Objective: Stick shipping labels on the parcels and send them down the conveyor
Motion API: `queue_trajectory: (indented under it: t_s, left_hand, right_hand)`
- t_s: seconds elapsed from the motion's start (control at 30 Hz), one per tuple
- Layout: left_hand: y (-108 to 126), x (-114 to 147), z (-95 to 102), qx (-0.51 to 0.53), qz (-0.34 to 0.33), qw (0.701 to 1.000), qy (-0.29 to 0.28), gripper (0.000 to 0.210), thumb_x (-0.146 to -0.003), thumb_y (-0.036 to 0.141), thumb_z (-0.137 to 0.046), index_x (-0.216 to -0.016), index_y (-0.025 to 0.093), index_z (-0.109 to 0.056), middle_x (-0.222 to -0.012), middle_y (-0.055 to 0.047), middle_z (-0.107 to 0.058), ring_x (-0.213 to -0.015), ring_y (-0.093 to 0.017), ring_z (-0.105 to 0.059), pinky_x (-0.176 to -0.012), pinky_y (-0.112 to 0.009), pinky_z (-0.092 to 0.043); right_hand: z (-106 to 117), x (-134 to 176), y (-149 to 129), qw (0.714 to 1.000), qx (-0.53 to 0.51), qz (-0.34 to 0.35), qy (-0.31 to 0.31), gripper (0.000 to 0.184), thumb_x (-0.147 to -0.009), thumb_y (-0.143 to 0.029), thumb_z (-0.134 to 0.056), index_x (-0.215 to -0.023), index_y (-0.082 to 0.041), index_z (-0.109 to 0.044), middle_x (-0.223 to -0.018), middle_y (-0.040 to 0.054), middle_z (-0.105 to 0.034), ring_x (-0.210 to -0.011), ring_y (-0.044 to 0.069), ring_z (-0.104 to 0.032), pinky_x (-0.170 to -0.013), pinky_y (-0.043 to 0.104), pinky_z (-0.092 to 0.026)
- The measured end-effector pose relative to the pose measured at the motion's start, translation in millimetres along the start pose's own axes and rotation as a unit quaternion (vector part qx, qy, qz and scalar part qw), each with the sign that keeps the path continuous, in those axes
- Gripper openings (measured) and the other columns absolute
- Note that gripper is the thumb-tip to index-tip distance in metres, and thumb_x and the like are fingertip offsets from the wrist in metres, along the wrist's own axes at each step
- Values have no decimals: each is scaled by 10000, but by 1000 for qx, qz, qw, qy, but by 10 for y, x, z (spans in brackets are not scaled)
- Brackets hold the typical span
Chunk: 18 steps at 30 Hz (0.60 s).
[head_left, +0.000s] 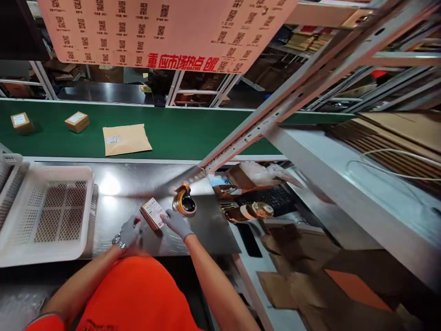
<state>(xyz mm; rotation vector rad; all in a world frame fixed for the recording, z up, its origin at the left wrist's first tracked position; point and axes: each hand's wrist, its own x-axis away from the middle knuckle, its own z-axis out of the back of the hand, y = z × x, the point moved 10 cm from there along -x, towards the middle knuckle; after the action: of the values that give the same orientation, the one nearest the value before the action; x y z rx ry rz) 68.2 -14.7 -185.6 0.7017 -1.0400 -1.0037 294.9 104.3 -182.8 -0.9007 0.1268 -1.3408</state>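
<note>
Steel covers the packing surface, which shines under a lamp, and both gloved hands meet on it just in front of the orange-clad chest. Left hand, with a watch at the wrist, has its grip curled against the near corner of a small labelled box; right hand lays its fingers on the box's right edge, so the box is pinned between the two grips and tilted up off the steel. How tightly either grip closes cannot be told, since the fingers are small and partly hidden.

Just beyond the right grip, nearly touching the box, stands a tape dispenser loaded with a brown roll. It is untouched. The box's white label is already on it and faces up, but I cannot see whether its flaps are taped, so by my judgement sealing or passing it on is what remains.

Left of the left grip sits a white plastic basket, its perforated floor bare as far as it shows. Right of the right grip, past the surface's edge, an open carton holds clear plastic wrap, with a keyboard and another tape roll near it.

Farther out from both grips runs the green conveyor belt, carrying a padded envelope and two small cardboard boxes well apart. Above hangs a pink sheet of QR codes.
</note>
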Motion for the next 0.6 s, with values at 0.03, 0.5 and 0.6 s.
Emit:
queue_trajectory:
  t_s: [0.03,0.5,0.6]
  left_hand:
    - [127,-67,8,-42,-29,999,9,331,-1042,257,-561,-1286,171,-768,-1348,-196,-826,-1273,-355,-783,-1176,-539,-598]
    - [215,-501,-809,-439,-205,857,-176,1174,-888,602,-908,-1862,217,-379,-1965,-273,-59,-1818,-550,-75,-1422,-797,-42]
    - [214,-510,-831,-447,-199,851,-193,1164,-826,507,-962,-1846,383,-413,-1992,-175,-50,-1819,-539,-84,-1417,-803,-29]
  right_hand:
    - [-13,-20,9,1000,16,-4,-1,275,-1035,-292,-659,-785,-232,-563,-759,-16,-627,-783,177,-575,-744,316,-317]
    - [82,-202,508,993,11,-101,-62,546,-833,-471,-979,-562,-246,-563,-611,97,-641,-890,339,-752,-847,407,-461]
    - [-84,-102,796,971,-154,-134,-127,580,-825,-520,-979,-564,-258,-532,-503,8,-522,-626,219,-611,-686,356,-432]
